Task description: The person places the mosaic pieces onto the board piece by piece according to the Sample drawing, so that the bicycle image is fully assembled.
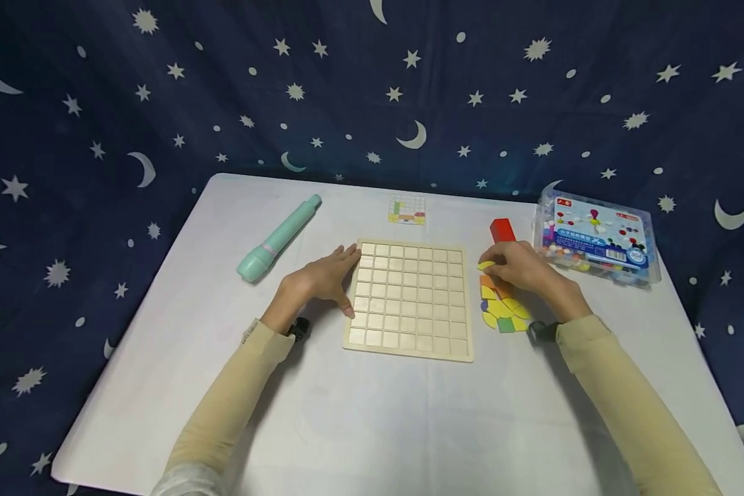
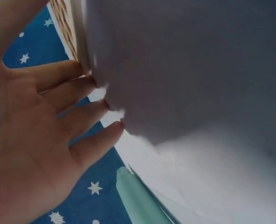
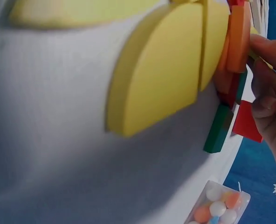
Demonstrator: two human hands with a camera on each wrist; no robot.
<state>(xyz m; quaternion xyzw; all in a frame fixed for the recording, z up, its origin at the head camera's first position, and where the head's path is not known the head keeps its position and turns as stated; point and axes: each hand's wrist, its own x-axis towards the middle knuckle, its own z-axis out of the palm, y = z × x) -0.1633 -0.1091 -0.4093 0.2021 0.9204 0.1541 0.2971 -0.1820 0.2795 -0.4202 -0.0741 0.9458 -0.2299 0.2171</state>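
Foreground, right wrist view: a blurred yellow piece at the upper left, part of the pile of yellow, orange, green and blue shapes right of centre in the head view. At the pile's upper end, the right hand pinches a second yellow piece between thumb and fingers. Centre of the head view: the board, a pale square grid; the left hand touches its left edge, fingers straight, thumb spread well apart from them. Upper centre: a small card. Right of centre: a red block, partly behind the right hand. Right: a clear box. Left of centre: a mint tube, slanted. Lower frame: white table. Upper frame: dark blue cloth with stars and moons.
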